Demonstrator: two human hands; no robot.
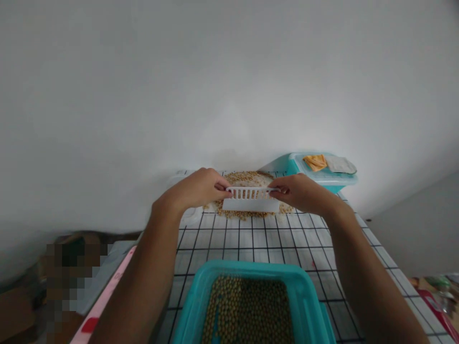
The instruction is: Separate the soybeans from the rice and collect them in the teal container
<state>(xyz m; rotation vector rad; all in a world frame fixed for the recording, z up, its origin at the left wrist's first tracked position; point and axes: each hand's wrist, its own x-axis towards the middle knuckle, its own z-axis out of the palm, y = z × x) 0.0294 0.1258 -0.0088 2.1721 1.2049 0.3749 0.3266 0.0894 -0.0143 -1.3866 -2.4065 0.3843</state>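
Both hands hold a white plastic piece with a row of upright slots along its top and a solid lower part. At its left end, my left hand pinches the upper edge between thumb and fingers. My right hand grips the right end the same way. Around and behind the piece lie loose tan beans, resembling soybeans, spread on the table. Nearer to me, between my forearms, stands a teal tub holding many round greenish-brown beans.
A white cloth with a black grid covers the table. At the back right is a lidded teal box with an orange cloth and a pale cloth on top. Partly behind my left hand sits a clear container. A wall rises behind.
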